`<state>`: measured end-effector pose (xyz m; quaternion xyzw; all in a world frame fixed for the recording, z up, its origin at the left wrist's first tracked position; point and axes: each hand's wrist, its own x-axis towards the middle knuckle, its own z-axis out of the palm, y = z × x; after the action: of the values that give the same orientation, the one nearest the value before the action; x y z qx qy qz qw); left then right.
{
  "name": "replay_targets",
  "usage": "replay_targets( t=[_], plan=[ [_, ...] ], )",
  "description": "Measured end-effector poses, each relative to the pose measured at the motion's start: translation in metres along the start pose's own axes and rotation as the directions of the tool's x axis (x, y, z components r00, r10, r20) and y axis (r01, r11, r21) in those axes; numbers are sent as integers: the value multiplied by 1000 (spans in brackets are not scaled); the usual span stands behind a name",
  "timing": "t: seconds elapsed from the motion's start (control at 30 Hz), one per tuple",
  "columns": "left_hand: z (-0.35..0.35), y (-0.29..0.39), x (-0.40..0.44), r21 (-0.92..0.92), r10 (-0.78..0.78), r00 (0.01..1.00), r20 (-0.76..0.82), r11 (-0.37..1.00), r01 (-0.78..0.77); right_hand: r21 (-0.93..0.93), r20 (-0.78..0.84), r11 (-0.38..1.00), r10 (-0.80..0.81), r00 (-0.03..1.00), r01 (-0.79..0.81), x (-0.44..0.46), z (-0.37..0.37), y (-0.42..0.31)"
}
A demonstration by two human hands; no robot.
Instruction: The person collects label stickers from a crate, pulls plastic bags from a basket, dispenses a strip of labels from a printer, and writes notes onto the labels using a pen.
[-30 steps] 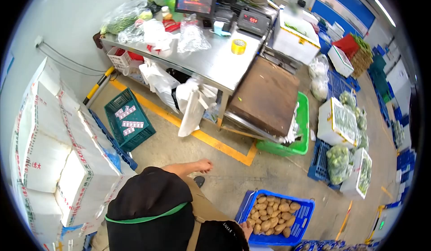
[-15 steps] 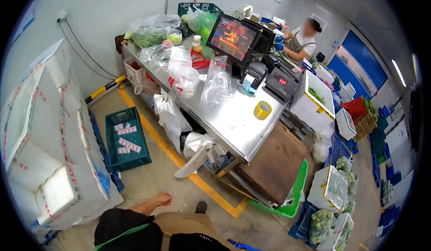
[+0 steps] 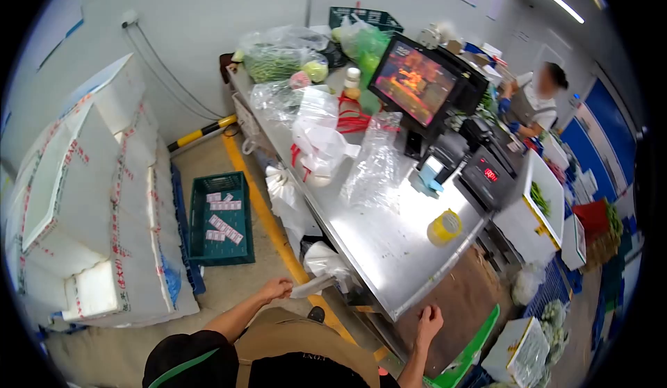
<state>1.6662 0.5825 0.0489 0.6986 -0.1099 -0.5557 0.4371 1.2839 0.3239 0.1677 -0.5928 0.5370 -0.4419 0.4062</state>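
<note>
Left hand (image 3: 276, 289) reaches forward with curled fingers beside the loose end of a white plastic bag (image 3: 316, 284); they seem to meet, but whether the fingers grip it I cannot tell. Right hand (image 3: 430, 320) is loosely closed with nothing visible in it, just off the near corner of the steel table (image 3: 392, 273) and above a brown board (image 3: 462, 291). With the 2 arms spread, the left side gets at the low bag while the right forearm stays out of its way.

That bag hangs below the table's long edge, probably kept there so bags come to hand without using up the top. On the steel, a yellow tape roll (image 3: 451, 223) lies near the corner, likely for quick reach. Clear plastic bags (image 3: 375, 162) sit farther in, near 1 touchscreen monitor (image 3: 415, 82), turned toward this side, presumably for reading. A scale display (image 3: 488, 172) shows red digits.

Beyond, bagged greens (image 3: 267, 63) fill the far end. On the floor, 1 dark green crate (image 3: 201, 229) holds printed labels (image 3: 226, 228), its walls perhaps stopping them from scattering. White foam boxes (image 3: 132, 214) stand stacked by the wall. Across the table, 1 person (image 3: 538, 103) wears blue gloves.
</note>
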Motion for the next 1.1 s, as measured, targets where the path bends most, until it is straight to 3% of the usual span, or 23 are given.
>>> replay_targets(
  t=[0.1,0.17,0.23,0.27,0.37,0.43,0.5,0.53,0.63,0.7,0.8,0.9,0.97,1.1],
  plan=[
    [-3,42,0,-151,68,991,-117,985,-85,-15,157,995,-95,983,99,34,57,-35],
    [-7,65,-2,-253,70,986,-152,962,-107,-292,285,930,-137,949,222,41,86,-54],
    [-13,84,2,-271,72,975,-209,954,-129,-254,376,821,-402,835,511,48,118,-48],
    [-18,95,4,-276,76,968,-238,951,-142,-240,425,825,-384,819,512,47,130,-52],
    [-42,136,22,-62,315,889,-332,933,-354,-218,537,815,-359,763,537,46,158,-68],
    [-57,176,39,114,486,773,-408,867,-485,-222,584,778,-377,719,588,45,174,-71],
    [-72,223,68,316,621,660,-423,784,-535,-274,524,821,-309,794,500,46,192,-84],
    [-80,247,83,379,621,673,-401,781,-496,-319,487,838,-257,835,444,42,200,-98],
    [-98,302,132,263,765,587,-266,643,-719,-404,416,829,-211,885,387,40,228,-105],
    [-104,336,136,149,716,675,-176,697,-701,-416,334,861,-154,930,292,43,250,-106],
    [-108,341,158,233,729,670,-140,682,-694,-434,416,794,-244,876,427,46,298,-140],
    [-118,342,151,205,617,785,-56,777,-596,-342,574,700,-373,729,628,63,347,-175],
    [-127,330,151,189,608,794,14,778,-599,-295,617,712,-367,696,637,69,377,-198],
    [-142,307,132,167,519,855,4,842,-512,-83,705,686,-472,528,723,78,420,-212]
  ],
)
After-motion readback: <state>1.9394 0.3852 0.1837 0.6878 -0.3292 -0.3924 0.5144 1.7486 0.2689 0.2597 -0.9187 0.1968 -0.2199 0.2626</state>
